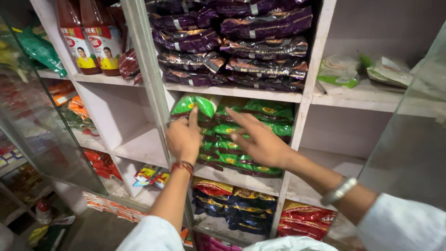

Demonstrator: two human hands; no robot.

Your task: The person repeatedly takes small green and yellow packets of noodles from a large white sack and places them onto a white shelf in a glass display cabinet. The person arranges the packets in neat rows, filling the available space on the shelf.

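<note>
Reaching: both hands are raised to the middle compartment of a white painted wooden shelf unit [234, 92]
Left hand [184, 137]: fingers curled together, forefinger pointing up; its tip touches the topmost glossy green plastic packet [193, 104] at the left of the stack; a red thread band circles the wrist
Right hand [260, 139]: palm down, fingers apart and stretched toward the stack of flat green plastic packets [269, 111]; fingertips just at the packets' front edges, clamped on nothing; a silver metal bangle [340, 190] sits on the wrist
Green packets: stacked flat in the centre compartment, filling it from shelf board to near the board above
Above: shiny dark purple foil packets [260, 46] piled in the compartment overhead
Below: dark blue and red packets [234, 200]; red packets [304, 218] in the compartment to the right
Upper left: two red sauce bottles [90, 35] standing upright on the shelf
Sleeves: white fabric on both arms
</note>
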